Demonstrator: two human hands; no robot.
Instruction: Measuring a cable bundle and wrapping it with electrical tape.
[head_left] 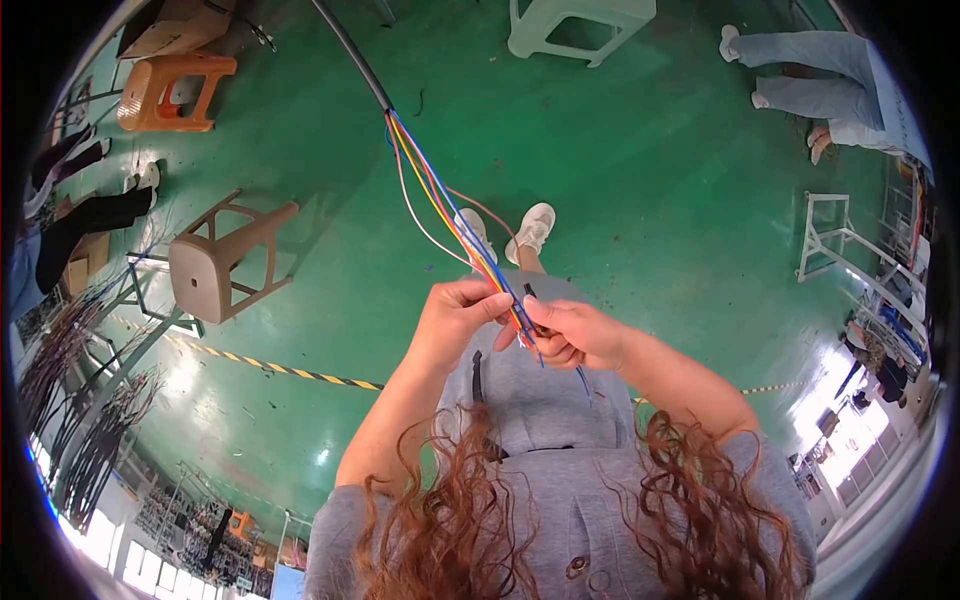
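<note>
Wires point(440, 200), a coloured bundle fanning out of the black cable point(350, 55), run down into my hands over the green floor point(620, 180). Left hand point(455, 315) is pinching a few strands between thumb and fingertips; right hand point(575, 335) is closed around the rest, loose ends poking out below. The risk I see: strands cross between the grips, so pulling apart could tangle them or slip one free.

Black cable point(350, 50) cut off at top edge; coloured wires point(455, 215) partly hidden inside both hands' grip.
</note>
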